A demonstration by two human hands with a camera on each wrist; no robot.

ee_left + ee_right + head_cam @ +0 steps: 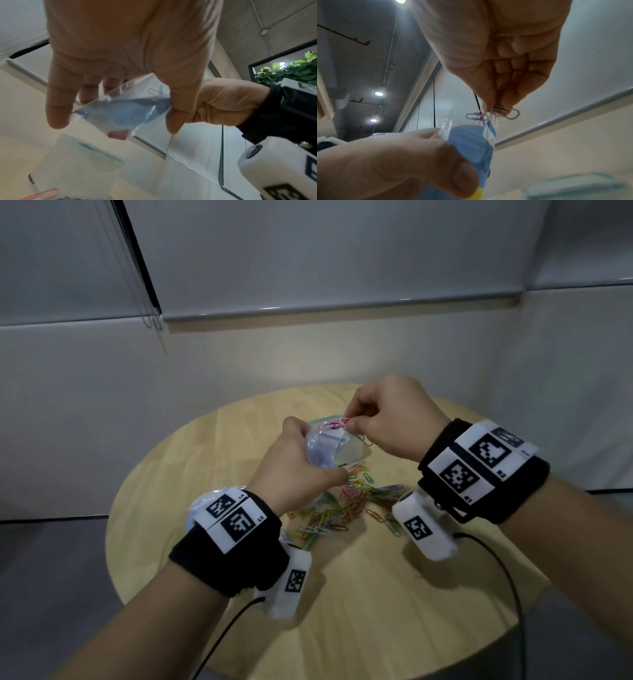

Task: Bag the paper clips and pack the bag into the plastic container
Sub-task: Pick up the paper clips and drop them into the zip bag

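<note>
Several paper clips pinched in right hand at mouth of bag, which left hand grips above desk. Loose clip pile below bag; plastic container just beyond. Bagging step underway; next, release clips inside.

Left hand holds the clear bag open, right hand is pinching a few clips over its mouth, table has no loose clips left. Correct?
Not quite: the head view shows many loose paper clips on the table. The rest holds: left hand holds the bag, right hand pinches clips above it.
</note>
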